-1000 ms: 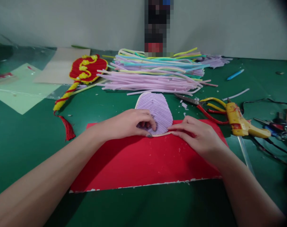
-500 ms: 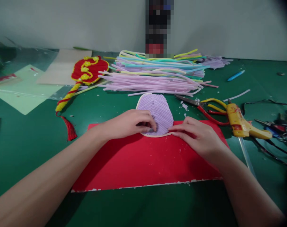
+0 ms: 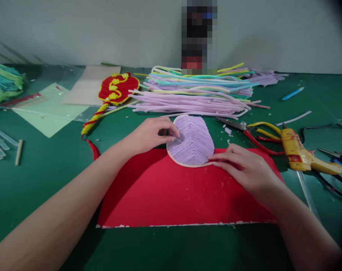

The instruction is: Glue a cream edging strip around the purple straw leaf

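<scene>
A rounded panel of lilac pipe cleaners (image 3: 195, 141), laid in a chevron pattern, lies partly over a red board (image 3: 184, 199). A cream pipe cleaner (image 3: 180, 162) runs along its left and lower edge. My right hand (image 3: 248, 171) pinches the end of that cream strip at the panel's lower right. At the upper left of the panel, my left hand (image 3: 154, 135) has its fingers curled, thumb and fingertips close together. Whether anything is between those left fingertips is hidden.
Bundled pipe cleaners (image 3: 193, 103) lie behind the panel. Left of them is a red and yellow fan (image 3: 118, 88) with a tassel. Pliers (image 3: 255, 137), a yellow glue gun (image 3: 296, 148) with a cord and a blue pen (image 3: 292, 93) are on the right. Glue sticks (image 3: 0, 141) lie far left.
My left hand has moved up from the panel's lower middle to its upper left side. The right hand keeps its pinch at the lower right. The whole view has shifted slightly.
</scene>
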Demonstrator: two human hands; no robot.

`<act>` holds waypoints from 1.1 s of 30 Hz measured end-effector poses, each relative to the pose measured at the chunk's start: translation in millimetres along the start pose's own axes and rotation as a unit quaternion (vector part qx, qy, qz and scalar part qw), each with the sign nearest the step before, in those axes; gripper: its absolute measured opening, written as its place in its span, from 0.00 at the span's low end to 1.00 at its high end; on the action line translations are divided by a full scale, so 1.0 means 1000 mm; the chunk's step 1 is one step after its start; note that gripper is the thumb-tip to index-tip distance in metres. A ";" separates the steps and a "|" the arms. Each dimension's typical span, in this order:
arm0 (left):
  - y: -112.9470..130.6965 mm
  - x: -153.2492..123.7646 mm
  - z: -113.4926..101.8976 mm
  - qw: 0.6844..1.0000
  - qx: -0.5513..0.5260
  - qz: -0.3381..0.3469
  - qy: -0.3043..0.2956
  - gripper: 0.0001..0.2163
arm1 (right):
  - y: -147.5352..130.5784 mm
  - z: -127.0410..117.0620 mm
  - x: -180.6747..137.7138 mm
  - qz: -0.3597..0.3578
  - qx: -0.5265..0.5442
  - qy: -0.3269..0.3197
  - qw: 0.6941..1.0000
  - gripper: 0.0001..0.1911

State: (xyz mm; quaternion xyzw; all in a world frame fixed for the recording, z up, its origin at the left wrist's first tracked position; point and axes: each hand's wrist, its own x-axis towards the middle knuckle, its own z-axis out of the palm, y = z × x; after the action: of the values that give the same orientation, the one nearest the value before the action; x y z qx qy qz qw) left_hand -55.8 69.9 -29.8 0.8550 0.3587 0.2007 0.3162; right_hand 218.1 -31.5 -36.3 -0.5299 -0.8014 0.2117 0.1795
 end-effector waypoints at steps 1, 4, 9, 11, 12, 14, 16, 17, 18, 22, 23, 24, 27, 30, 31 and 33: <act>-0.001 0.000 0.002 1.000 0.008 0.009 -0.014 0.04 | 0.000 0.000 0.000 0.002 0.000 -0.002 1.000 0.12; 0.001 0.000 0.005 0.999 0.027 0.023 -0.037 0.04 | -0.001 0.000 0.000 0.005 0.001 -0.001 1.000 0.12; 0.009 0.000 0.000 0.993 0.001 0.045 -0.108 0.05 | -0.003 -0.001 0.000 0.005 0.002 -0.001 1.000 0.12; 0.010 0.000 -0.002 0.989 -0.010 0.048 -0.139 0.05 | -0.004 -0.001 0.000 0.003 -0.002 0.002 1.000 0.12; 0.010 0.000 -0.003 0.987 -0.014 0.050 -0.152 0.05 | -0.004 -0.001 0.000 0.002 -0.004 0.003 1.000 0.12; 0.010 -0.001 -0.004 0.983 -0.020 0.054 -0.174 0.05 | -0.004 -0.001 0.001 0.001 -0.007 0.005 1.000 0.12; 0.010 -0.001 -0.004 0.980 -0.022 0.062 -0.188 0.05 | -0.005 -0.001 0.001 -0.001 -0.008 0.006 1.000 0.12; 0.010 -0.001 -0.004 0.979 -0.020 0.067 -0.191 0.05 | -0.005 -0.001 0.001 -0.003 -0.007 0.006 1.000 0.12; 0.010 -0.001 -0.003 0.978 -0.017 0.071 -0.193 0.05 | -0.005 -0.001 0.001 -0.004 -0.006 0.006 1.000 0.12; 0.012 0.000 -0.001 0.978 -0.001 0.081 -0.192 0.04 | -0.004 -0.002 0.001 0.000 -0.002 0.003 1.000 0.11; 0.013 0.000 -0.001 0.978 0.001 0.083 -0.191 0.04 | -0.004 -0.002 0.001 0.001 -0.001 0.003 1.000 0.11; 0.013 -0.001 -0.002 0.978 0.003 0.085 -0.190 0.04 | -0.004 -0.002 0.001 0.002 -0.001 0.003 1.000 0.12; 0.012 -0.001 -0.004 0.978 -0.003 0.077 -0.193 0.05 | -0.005 -0.002 0.001 0.001 0.003 0.004 1.000 0.12; 0.012 -0.002 -0.008 0.981 -0.031 0.054 -0.183 0.04 | -0.005 -0.002 0.001 0.005 0.003 0.002 1.000 0.11; 0.013 -0.002 -0.008 0.984 -0.038 0.045 -0.171 0.04 | -0.005 -0.002 0.001 0.006 0.003 0.003 1.000 0.11; 0.018 -0.002 -0.007 0.991 -0.037 0.030 -0.127 0.04 | -0.004 -0.001 0.000 0.005 0.003 0.005 1.000 0.11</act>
State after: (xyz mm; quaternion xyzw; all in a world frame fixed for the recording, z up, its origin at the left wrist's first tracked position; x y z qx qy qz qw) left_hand -52.5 61.6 -12.6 0.8716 0.2820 0.1127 0.3847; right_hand 215.1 -32.4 -32.7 -0.5341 -0.7974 0.2124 0.1838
